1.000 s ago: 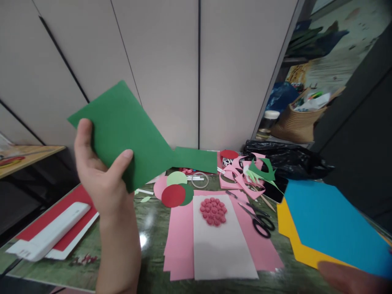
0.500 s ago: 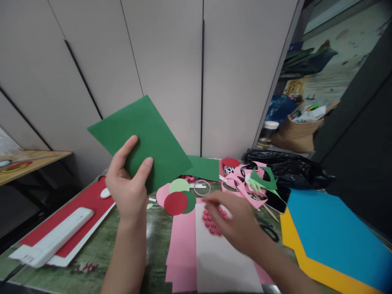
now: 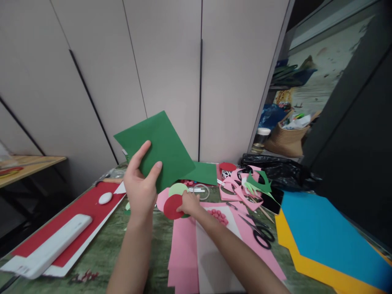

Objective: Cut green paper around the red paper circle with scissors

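Note:
My left hand holds up a green paper sheet, tilted, with thumb and index finger on its near face and the other fingers hidden behind. My right hand reaches across to a cluster of paper circles, its fingers closed at their right edge. In that cluster lie a red circle, a light green circle and a pink circle. A dark green circle is mostly covered by my right hand. Which circle the fingers pinch is partly hidden.
White paper lies on pink sheets, with pink beads on top. Black-handled scissors rest at their right. Pink cut-out scraps, blue sheets and a white glue-gun-like device on red paper surround them.
My right hand has moved left from above the beads onto the paper circles, uncovering the scissors. The green sheet in my left hand appears slightly lower and further right as the view shifts.

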